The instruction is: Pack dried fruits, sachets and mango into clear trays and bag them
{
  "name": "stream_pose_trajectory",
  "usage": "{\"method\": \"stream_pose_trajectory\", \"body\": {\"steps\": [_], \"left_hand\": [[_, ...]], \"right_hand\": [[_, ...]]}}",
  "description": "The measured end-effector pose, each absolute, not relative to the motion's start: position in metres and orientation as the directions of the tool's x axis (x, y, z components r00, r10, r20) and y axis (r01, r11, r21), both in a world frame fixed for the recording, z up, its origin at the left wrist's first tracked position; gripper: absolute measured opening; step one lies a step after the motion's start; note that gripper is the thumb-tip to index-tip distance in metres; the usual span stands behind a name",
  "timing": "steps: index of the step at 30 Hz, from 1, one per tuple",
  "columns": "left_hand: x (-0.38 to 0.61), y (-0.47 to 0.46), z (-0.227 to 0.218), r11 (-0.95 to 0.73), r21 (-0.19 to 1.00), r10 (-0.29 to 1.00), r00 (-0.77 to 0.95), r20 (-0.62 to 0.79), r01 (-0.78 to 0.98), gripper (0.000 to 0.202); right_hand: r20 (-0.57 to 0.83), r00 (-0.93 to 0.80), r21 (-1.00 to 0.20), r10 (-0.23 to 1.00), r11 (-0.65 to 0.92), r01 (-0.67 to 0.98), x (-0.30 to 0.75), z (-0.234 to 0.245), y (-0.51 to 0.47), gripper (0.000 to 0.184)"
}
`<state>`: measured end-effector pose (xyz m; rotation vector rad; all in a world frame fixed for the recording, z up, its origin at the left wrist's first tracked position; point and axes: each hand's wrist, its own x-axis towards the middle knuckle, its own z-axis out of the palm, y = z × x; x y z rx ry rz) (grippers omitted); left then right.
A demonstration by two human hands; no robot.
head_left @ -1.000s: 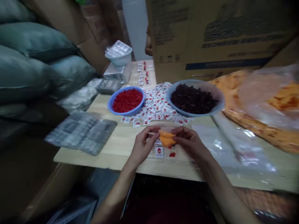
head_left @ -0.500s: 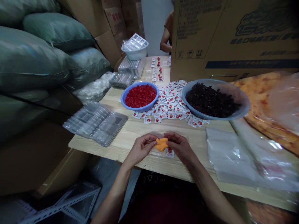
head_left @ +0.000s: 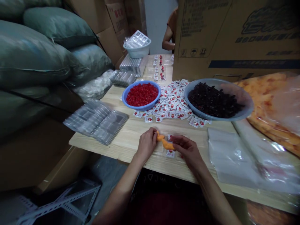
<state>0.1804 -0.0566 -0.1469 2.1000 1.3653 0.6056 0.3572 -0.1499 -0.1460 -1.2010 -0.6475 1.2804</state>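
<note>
Plump green woven sacks (head_left: 44, 51) are piled at far left. On the pale wooden tabletop (head_left: 130, 134), clear plastic compartment trays (head_left: 98, 122) lie stacked at near left. Farther back sits a round blue plastic bowl (head_left: 142, 108) of small red pieces (head_left: 142, 94). The left hand's (head_left: 147, 143) grip is clamped on the left end of a soft, twisted orange strip (head_left: 167, 145), held at the near middle; the right hand's (head_left: 190, 150) grip pinches its right end. Beyond are scattered white-and-red sachets (head_left: 172, 100), then a pale-blue translucent bowl (head_left: 245, 97) of blackish pieces (head_left: 212, 100).
</note>
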Motion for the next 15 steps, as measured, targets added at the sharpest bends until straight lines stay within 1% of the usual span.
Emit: {"method": "stream_pose_trajectory", "body": {"steps": [2,3,6,9,11,15], "left_hand": [[0.185,-0.056,-0.146,-0.394,0.575,0.910,0.391,0.136,0.717,0.016],[0.186,-0.056,-0.146,-0.419,0.548,0.902,0.402,0.159,0.724,0.017],[0.182,-0.053,-0.147,-0.502,0.510,0.859,0.471,0.200,0.699,0.023],[0.175,-0.052,-0.147,-0.582,0.458,0.805,0.556,0.208,0.672,0.026],[0.172,-0.053,-0.146,-0.606,0.453,0.785,0.582,0.211,0.654,0.026],[0.170,-0.053,-0.147,-0.611,0.489,0.777,0.592,0.216,0.623,0.027]], "right_hand": [[-0.237,0.233,-0.919,0.943,-0.140,-0.369,0.356,-0.149,-0.150,0.031],[-0.238,0.227,-0.918,0.944,-0.143,-0.369,0.356,-0.150,-0.150,0.031],[-0.243,0.202,-0.913,0.949,-0.153,-0.377,0.354,-0.152,-0.150,0.031],[-0.241,0.178,-0.912,0.954,-0.159,-0.377,0.352,-0.153,-0.148,0.029],[-0.239,0.170,-0.913,0.956,-0.162,-0.375,0.350,-0.152,-0.146,0.026],[-0.231,0.167,-0.920,0.959,-0.159,-0.357,0.349,-0.151,-0.141,0.024]]}}
